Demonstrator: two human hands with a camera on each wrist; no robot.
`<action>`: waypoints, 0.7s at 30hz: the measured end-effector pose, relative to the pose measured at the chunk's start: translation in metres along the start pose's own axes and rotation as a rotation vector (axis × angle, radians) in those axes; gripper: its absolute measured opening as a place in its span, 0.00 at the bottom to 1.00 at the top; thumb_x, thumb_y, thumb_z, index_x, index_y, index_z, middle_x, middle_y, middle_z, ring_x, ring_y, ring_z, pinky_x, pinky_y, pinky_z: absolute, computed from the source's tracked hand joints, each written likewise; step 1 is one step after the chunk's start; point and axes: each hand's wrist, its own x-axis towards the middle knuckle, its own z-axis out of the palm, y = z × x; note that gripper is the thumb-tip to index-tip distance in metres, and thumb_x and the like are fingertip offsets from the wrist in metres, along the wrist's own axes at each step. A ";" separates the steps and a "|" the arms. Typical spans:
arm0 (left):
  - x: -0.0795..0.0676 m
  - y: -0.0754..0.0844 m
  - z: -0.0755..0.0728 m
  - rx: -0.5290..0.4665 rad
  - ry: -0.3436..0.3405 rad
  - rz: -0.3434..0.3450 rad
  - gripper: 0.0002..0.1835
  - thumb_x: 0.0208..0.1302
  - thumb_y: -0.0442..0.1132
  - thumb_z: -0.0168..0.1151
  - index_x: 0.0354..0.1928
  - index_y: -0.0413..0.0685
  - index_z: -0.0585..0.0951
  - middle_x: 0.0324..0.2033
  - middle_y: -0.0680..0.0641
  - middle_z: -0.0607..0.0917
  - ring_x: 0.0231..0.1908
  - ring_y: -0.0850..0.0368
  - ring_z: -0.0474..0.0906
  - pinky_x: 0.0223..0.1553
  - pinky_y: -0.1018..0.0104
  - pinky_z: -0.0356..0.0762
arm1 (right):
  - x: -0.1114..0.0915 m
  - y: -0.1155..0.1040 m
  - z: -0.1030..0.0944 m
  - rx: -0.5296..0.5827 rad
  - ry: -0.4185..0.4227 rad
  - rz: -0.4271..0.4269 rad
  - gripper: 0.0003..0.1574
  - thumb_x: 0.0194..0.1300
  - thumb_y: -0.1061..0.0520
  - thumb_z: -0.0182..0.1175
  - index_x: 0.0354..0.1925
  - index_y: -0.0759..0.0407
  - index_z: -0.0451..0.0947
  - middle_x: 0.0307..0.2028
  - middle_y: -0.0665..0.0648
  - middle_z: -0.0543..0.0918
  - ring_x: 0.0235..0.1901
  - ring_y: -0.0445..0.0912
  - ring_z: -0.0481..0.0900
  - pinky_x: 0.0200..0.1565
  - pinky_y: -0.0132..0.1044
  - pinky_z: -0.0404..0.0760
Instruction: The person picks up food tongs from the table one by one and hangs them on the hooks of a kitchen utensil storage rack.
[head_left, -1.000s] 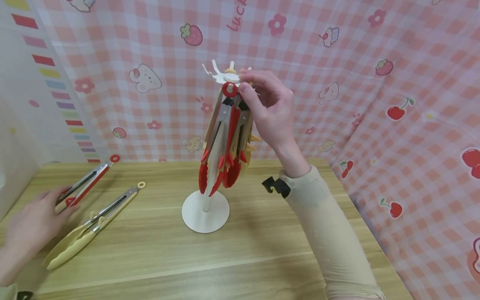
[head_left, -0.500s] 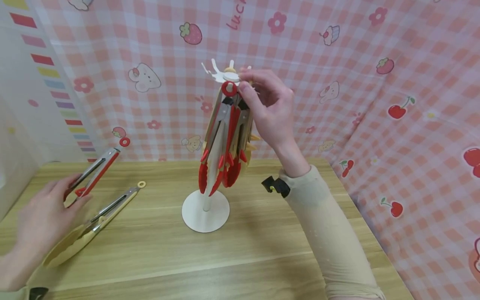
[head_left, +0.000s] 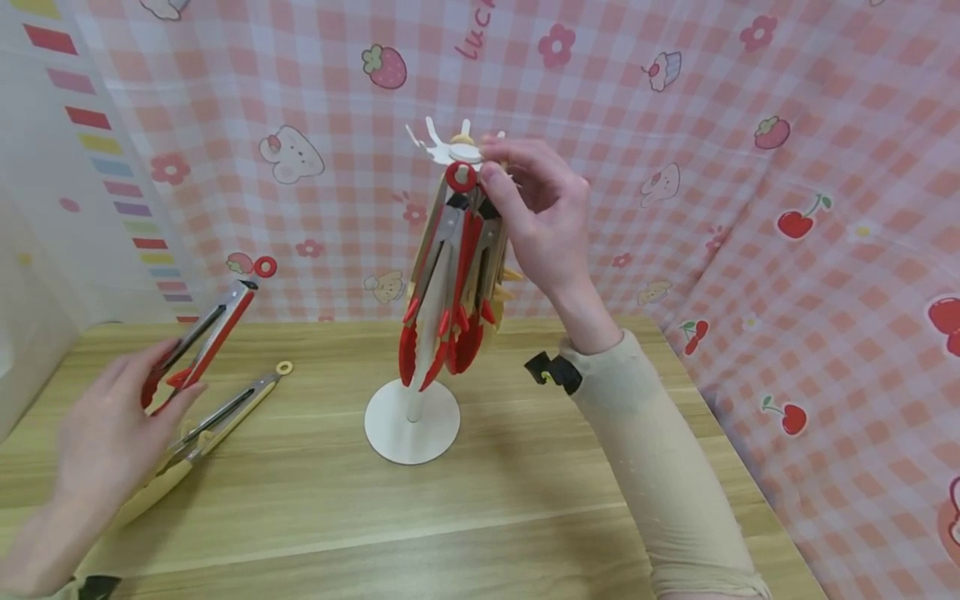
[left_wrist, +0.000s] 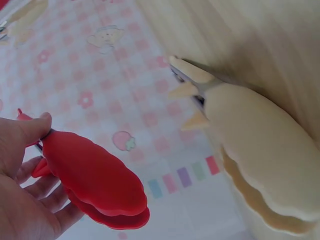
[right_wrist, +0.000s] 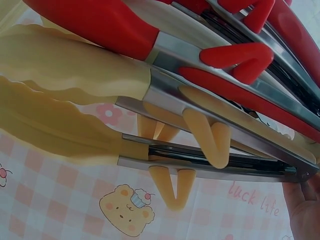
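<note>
My left hand [head_left: 120,417] grips a pair of red tongs [head_left: 217,333] near its scalloped red head [left_wrist: 100,175], with the ring end raised up and away. Cream-yellow tongs [head_left: 225,421] lie on the table, partly hidden behind that hand. At centre stands a white rack [head_left: 412,442] with a round base and a crown of hooks. Several tongs hang from it, among them red ones [head_left: 429,358] in front and yellow ones [right_wrist: 75,75] that show better in the right wrist view. My right hand [head_left: 547,217] pinches the rack's top at the hooks, beside a red ring.
A wooden table [head_left: 360,533] carries everything. Behind it and to the right hangs a pink checked cloth [head_left: 345,200] with cartoon prints, close behind the rack.
My left hand has lifted the red tongs off the table and moved right and away, so it covers more of the yellow tongs. The right hand and rack stay put.
</note>
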 end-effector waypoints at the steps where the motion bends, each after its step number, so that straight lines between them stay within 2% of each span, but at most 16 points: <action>1: 0.000 0.003 0.000 -0.007 0.010 0.006 0.30 0.59 0.41 0.78 0.64 0.46 0.82 0.38 0.39 0.82 0.30 0.84 0.52 0.22 0.71 0.54 | 0.000 0.000 0.000 0.001 0.000 -0.001 0.13 0.72 0.67 0.60 0.50 0.76 0.83 0.52 0.71 0.86 0.61 0.57 0.85 0.62 0.45 0.87; 9: -0.003 0.017 0.002 -0.051 0.063 0.038 0.32 0.57 0.38 0.80 0.65 0.46 0.81 0.37 0.39 0.81 0.31 0.85 0.52 0.22 0.72 0.52 | 0.000 0.001 0.000 -0.018 -0.008 0.003 0.13 0.73 0.66 0.61 0.50 0.75 0.83 0.53 0.70 0.86 0.58 0.54 0.87 0.60 0.43 0.88; 17: -0.007 0.035 0.007 -0.129 0.124 0.045 0.37 0.49 0.30 0.81 0.65 0.43 0.81 0.40 0.37 0.84 0.32 0.84 0.55 0.26 0.78 0.52 | 0.000 0.002 0.000 -0.013 -0.011 0.009 0.14 0.73 0.66 0.61 0.51 0.75 0.83 0.54 0.70 0.86 0.60 0.55 0.86 0.61 0.45 0.87; 18: -0.008 0.038 0.007 -0.142 0.131 0.048 0.36 0.51 0.32 0.81 0.65 0.43 0.81 0.41 0.37 0.84 0.32 0.84 0.55 0.27 0.79 0.52 | 0.000 0.002 0.000 -0.013 -0.011 0.009 0.14 0.73 0.66 0.61 0.51 0.75 0.83 0.54 0.70 0.86 0.60 0.55 0.86 0.61 0.45 0.87; 20: -0.008 0.042 0.009 -0.165 0.153 0.064 0.31 0.63 0.46 0.78 0.65 0.42 0.81 0.42 0.36 0.85 0.34 0.84 0.56 0.29 0.82 0.51 | 0.000 0.002 -0.001 -0.010 -0.010 0.008 0.14 0.73 0.66 0.60 0.51 0.76 0.82 0.54 0.71 0.86 0.60 0.56 0.86 0.62 0.45 0.87; 21: -0.008 0.045 0.010 -0.179 0.166 0.076 0.32 0.66 0.54 0.74 0.65 0.41 0.81 0.42 0.36 0.85 0.34 0.85 0.57 0.30 0.83 0.52 | 0.000 0.002 -0.001 -0.007 -0.010 0.009 0.14 0.73 0.66 0.60 0.51 0.76 0.82 0.54 0.72 0.85 0.60 0.57 0.86 0.62 0.45 0.87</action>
